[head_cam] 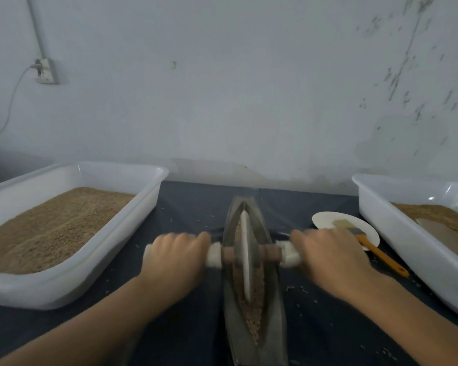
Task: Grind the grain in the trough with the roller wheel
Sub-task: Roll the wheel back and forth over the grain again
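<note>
Grain point(251, 313) tan, coarse — fills trough point(230, 299) under roller wheel point(246, 254).

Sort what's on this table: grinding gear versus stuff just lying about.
In use: trough, grain, roller wheel, left hand, right hand.
Lying about: left tray, right tray, plate, brush.

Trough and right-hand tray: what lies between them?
In the head view, between trough and right tray: right hand, white plate holding an orange-handled brush, scattered grain.
</note>
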Demonstrator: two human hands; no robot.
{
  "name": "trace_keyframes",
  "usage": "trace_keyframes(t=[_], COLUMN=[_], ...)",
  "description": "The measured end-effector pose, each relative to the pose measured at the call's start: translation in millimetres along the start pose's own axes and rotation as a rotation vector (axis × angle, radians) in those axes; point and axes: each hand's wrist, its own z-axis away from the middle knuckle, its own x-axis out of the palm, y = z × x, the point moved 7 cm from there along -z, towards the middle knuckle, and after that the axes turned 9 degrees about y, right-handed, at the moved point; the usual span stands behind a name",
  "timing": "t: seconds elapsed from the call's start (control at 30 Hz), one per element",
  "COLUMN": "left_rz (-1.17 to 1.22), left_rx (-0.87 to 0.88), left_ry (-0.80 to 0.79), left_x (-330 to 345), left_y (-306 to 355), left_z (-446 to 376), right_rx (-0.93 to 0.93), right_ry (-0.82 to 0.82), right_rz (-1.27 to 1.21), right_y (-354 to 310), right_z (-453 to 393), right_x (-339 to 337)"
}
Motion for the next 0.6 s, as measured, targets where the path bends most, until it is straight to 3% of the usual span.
trace_keyframes(t=[0.13,0.2,0.3,0.47,0.6], left_rz=[0.029,-0.035,-0.118,-0.137,-0.115], left_rx=[0.186,0.145,0.008,-0.027,-0.101], left_ry=[0.108,0.028,0.051,0.143,0.168], left_x=[-42.1,-29.2,0.2,29.1,29.4], left_y=[15.0,12.4,-0.2,-14.5,-19.4], left_z=[36.8,30.4,-7.3,-67.7,-59.6], right_rx=[-0.020,-0.001,0.075,0.138,0.139], right_ry=[0.109,0.018,-0.092,0.009,0.010], right_rz=[-0.084,-0.096,-0.051,0.023,0.004], right_y=[-7.5,-7.9,1.6,21.2,13.8], right_z=[39.3,38.6,7.7,-62.6,-56.2], right_x=[-40.7,-27.8,9.0,43.9,31.4])
